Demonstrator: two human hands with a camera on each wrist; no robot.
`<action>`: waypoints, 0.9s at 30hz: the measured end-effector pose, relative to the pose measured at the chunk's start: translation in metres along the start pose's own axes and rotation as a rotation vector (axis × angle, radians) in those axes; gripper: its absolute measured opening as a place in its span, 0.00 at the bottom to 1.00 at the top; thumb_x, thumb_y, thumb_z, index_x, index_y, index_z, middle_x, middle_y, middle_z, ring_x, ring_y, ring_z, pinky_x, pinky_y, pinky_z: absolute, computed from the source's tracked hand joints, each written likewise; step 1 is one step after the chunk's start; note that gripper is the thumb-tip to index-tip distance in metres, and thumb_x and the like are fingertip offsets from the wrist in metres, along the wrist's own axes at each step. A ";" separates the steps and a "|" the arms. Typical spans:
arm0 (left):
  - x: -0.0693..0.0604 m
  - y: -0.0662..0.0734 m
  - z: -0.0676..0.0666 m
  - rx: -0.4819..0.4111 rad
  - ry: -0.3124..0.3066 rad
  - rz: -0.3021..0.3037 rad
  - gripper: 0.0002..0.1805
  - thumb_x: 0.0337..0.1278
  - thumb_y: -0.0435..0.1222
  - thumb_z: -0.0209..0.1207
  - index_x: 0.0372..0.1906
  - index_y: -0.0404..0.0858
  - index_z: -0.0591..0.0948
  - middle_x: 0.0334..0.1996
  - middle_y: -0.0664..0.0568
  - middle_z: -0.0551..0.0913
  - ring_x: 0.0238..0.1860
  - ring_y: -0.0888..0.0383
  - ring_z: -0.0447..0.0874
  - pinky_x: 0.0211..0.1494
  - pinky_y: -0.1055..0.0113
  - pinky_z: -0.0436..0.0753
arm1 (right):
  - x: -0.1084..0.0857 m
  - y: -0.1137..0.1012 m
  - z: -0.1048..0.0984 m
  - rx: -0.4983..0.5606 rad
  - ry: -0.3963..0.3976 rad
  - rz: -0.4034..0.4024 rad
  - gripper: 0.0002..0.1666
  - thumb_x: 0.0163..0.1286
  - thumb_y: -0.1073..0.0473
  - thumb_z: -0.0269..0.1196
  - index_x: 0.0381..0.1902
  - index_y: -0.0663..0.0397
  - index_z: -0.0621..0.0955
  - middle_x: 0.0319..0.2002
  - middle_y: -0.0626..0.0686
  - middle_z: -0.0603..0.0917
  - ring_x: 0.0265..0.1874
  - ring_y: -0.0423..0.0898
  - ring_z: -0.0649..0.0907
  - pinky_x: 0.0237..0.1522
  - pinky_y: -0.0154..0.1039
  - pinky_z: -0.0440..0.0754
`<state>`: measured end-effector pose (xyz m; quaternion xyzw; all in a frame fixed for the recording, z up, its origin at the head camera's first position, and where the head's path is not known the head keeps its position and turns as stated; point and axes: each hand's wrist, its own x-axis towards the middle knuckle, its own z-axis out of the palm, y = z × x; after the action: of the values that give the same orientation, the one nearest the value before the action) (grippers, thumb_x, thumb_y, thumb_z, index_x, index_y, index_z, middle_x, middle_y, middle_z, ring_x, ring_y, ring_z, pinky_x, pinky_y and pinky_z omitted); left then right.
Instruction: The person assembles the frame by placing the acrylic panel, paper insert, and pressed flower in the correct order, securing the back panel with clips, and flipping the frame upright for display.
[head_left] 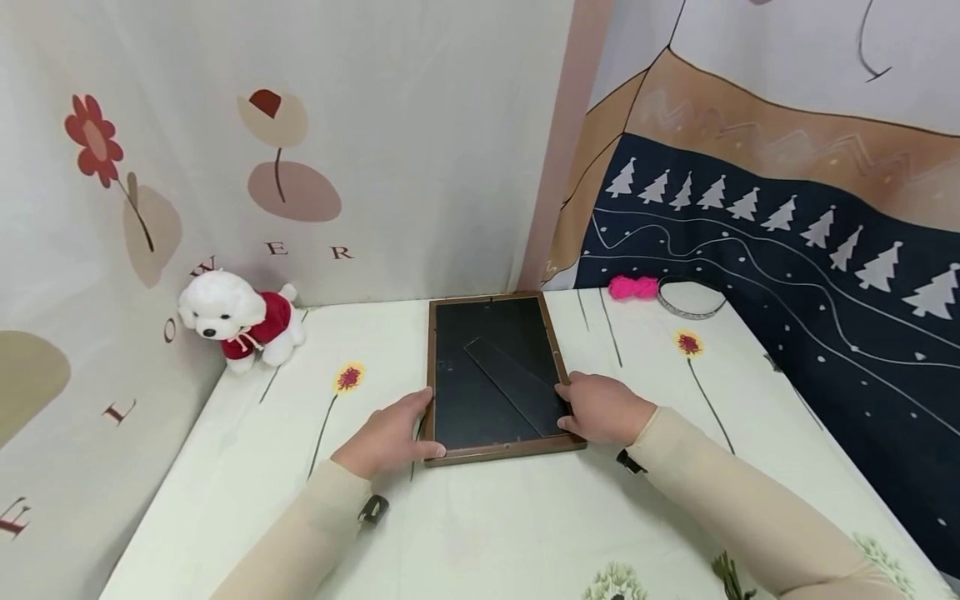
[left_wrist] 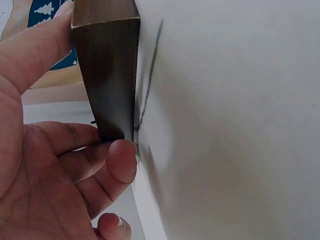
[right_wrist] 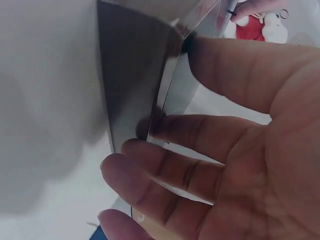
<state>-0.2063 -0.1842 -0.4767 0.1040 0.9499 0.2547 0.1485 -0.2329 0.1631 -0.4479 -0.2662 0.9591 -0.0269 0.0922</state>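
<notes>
A picture frame [head_left: 495, 392] lies back side up, showing its black backing board, a folded easel stand [head_left: 510, 387] and a brown wooden rim. My left hand [head_left: 392, 437] grips its near-left corner; in the left wrist view the thumb lies on the rim and the curled fingers touch the side of the brown edge [left_wrist: 107, 75]. At the opposite side, near the near-right corner, my right hand [head_left: 606, 408] holds the rim. The right wrist view has that hand's fingertips [right_wrist: 137, 150] against the frame's side [right_wrist: 132, 75], thumb over the top edge.
On the far left of the table [head_left: 480, 525] sits a white plush dog [head_left: 251, 321] in a red top. A bright pink item [head_left: 632, 288] and a silvery headband-like hoop [head_left: 692, 313] lie at the back right. Printed curtains [head_left: 420, 150] border the table behind.
</notes>
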 end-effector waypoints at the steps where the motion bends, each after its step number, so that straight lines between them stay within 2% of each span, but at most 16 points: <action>1: 0.000 0.000 0.000 0.002 0.001 0.000 0.57 0.55 0.49 0.78 0.84 0.38 0.60 0.81 0.44 0.64 0.80 0.42 0.65 0.78 0.42 0.69 | 0.000 0.000 -0.001 -0.005 0.003 0.002 0.34 0.70 0.48 0.73 0.64 0.67 0.83 0.46 0.59 0.85 0.39 0.50 0.87 0.46 0.47 0.88; 9: 0.002 0.003 0.000 0.011 0.002 -0.015 0.57 0.52 0.51 0.79 0.83 0.39 0.62 0.78 0.43 0.70 0.75 0.41 0.72 0.73 0.41 0.74 | 0.004 0.004 -0.001 -0.083 0.026 0.025 0.29 0.70 0.43 0.72 0.59 0.59 0.88 0.41 0.56 0.85 0.36 0.53 0.87 0.38 0.50 0.89; 13: 0.003 0.006 -0.001 0.017 0.009 -0.026 0.56 0.51 0.51 0.79 0.82 0.40 0.64 0.76 0.43 0.73 0.73 0.41 0.75 0.71 0.41 0.76 | 0.009 0.005 0.000 -0.102 0.042 0.018 0.26 0.70 0.44 0.72 0.55 0.58 0.90 0.40 0.54 0.84 0.36 0.54 0.85 0.38 0.52 0.88; 22: 0.003 0.005 -0.002 0.027 0.008 -0.023 0.54 0.51 0.51 0.80 0.79 0.41 0.65 0.71 0.41 0.78 0.68 0.42 0.80 0.67 0.42 0.80 | 0.009 0.006 -0.001 -0.036 0.009 0.032 0.29 0.68 0.46 0.75 0.57 0.61 0.88 0.40 0.54 0.81 0.36 0.52 0.85 0.38 0.49 0.88; 27: 0.001 0.006 -0.002 0.014 0.001 -0.035 0.53 0.51 0.50 0.80 0.79 0.41 0.66 0.72 0.42 0.77 0.69 0.42 0.79 0.67 0.42 0.80 | 0.011 0.005 -0.002 0.007 0.023 0.063 0.32 0.64 0.46 0.77 0.58 0.62 0.87 0.43 0.55 0.84 0.41 0.51 0.87 0.42 0.53 0.88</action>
<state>-0.2072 -0.1792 -0.4725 0.0882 0.9533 0.2457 0.1519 -0.2449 0.1621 -0.4486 -0.2351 0.9680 -0.0303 0.0829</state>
